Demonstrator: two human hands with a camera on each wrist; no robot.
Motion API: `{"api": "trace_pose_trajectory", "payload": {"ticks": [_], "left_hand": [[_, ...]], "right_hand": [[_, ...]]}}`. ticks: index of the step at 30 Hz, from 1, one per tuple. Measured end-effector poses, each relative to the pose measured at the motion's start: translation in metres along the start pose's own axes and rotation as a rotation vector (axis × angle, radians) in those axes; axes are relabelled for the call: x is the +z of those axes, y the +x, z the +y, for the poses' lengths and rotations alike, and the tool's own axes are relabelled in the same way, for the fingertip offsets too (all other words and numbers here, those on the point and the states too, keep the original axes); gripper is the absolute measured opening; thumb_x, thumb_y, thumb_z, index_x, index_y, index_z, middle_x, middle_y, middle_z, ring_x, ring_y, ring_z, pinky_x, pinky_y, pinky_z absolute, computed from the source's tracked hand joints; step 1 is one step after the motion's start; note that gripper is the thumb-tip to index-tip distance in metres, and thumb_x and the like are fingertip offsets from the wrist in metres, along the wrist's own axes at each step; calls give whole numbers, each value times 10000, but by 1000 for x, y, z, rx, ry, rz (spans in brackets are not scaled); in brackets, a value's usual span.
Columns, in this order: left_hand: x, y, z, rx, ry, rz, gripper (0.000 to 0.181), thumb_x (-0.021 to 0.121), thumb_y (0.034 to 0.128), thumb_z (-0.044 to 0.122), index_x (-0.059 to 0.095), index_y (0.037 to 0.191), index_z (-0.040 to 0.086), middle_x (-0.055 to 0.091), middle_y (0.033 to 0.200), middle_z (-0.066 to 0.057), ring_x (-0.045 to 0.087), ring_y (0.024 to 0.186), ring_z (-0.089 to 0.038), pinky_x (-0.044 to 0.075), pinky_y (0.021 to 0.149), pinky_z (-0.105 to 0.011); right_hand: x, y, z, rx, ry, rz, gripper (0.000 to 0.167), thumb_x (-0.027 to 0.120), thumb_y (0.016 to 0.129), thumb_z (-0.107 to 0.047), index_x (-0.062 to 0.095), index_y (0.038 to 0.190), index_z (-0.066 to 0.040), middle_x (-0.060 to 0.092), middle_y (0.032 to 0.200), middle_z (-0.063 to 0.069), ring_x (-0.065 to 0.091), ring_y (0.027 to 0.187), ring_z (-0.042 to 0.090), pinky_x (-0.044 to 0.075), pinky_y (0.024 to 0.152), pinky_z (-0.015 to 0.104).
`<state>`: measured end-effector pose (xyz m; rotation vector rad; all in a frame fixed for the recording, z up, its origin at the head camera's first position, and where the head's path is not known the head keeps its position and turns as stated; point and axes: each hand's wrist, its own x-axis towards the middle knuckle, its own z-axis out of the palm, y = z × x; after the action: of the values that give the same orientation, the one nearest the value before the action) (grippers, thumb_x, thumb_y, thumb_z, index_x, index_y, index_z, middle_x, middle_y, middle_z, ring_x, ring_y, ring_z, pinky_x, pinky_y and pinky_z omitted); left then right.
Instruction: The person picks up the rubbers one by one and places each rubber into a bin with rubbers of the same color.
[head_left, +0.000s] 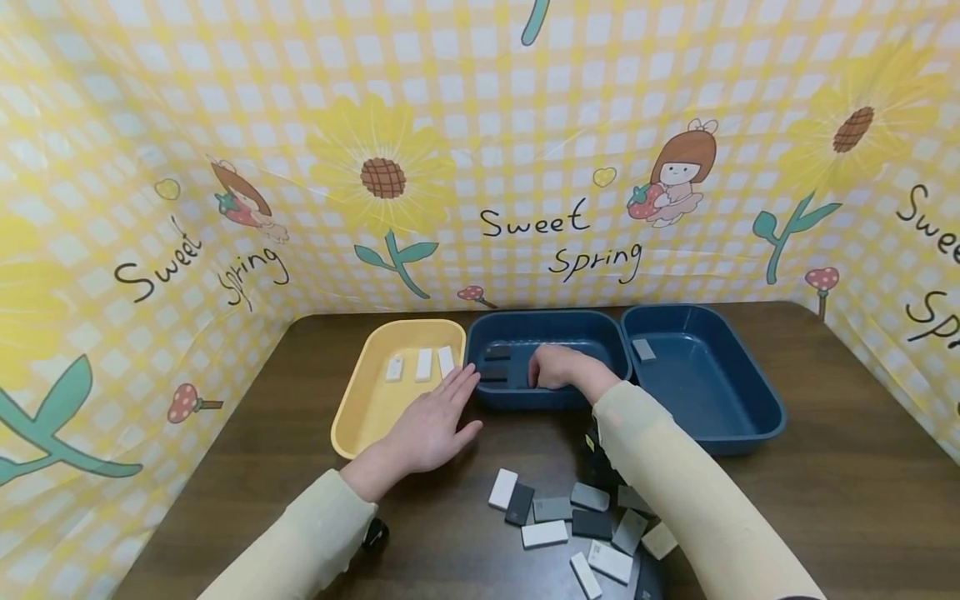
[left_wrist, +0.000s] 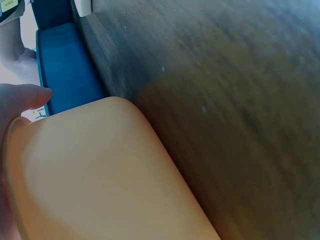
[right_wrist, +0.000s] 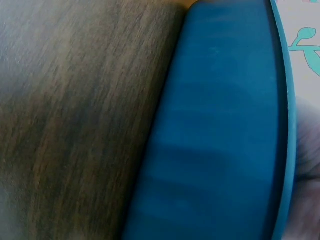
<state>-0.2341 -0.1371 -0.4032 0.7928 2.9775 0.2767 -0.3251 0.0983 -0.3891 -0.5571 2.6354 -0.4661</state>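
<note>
My left hand (head_left: 427, 429) reaches over the right rim of a yellow tray (head_left: 352, 417), fingers extended and thumb spread. In the left wrist view its thumb (left_wrist: 25, 97) lies near the tray's corner. Three small white blocks stand or lie in that tray, one white block (head_left: 423, 364) in the middle. My right hand (head_left: 558, 367) dips into the middle blue tray (head_left: 592, 321) with fingers bent; the fingertips are hidden, so whether they hold anything is unclear. Left of it lie dark blocks (head_left: 493, 374) in the same tray.
On the right stands another blue tray (head_left: 720, 417) holding one grey block (head_left: 643, 350). Several loose white, grey and black blocks, among them a white block (head_left: 545, 534), lie in front on the wooden table (head_left: 247, 458). Patterned cloth (head_left: 480, 150) surrounds the table's back and sides.
</note>
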Motion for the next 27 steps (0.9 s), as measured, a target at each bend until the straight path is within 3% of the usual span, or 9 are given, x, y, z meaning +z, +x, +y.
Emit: {"api": "trace_pose_trajectory", "payload": {"ticks": [13,19,23,27], "left_hand": [[-2,0,2,4,-3,9,721,536,971,446,261,1544,105,177,1607,-27,142,1462,-204,220,1133,-416],[0,0,2,3,-7,10,721,538,971,443,260,1545,106,175,1607,-26,137,1463,-200,222,1132,-417],[1,0,1,4,-10,6,726,529,972,451,246,1550,116,162,1610,-20,127,1465,-195,233,1129,-425],[1,-1,0,8,-12,8,725,527,973,447,243,1550,111,160,1611,-27,126,1465,-203,241,1126,-433]], "right_hand": [[-1,3,-2,16,28,-54,199,577,887,54,713,893,-91,633,887,43,553,802,219,476,720,317],[-2,1,-1,7,19,-59,203,580,877,48,719,926,-92,648,927,41,559,823,209,494,766,334],[-6,-6,-4,16,-14,-35,160,620,895,-29,713,1004,-101,657,980,38,574,863,203,502,840,378],[-10,-16,-5,28,-54,34,152,692,899,-145,690,1049,-114,649,970,28,582,860,198,505,824,381]]}}
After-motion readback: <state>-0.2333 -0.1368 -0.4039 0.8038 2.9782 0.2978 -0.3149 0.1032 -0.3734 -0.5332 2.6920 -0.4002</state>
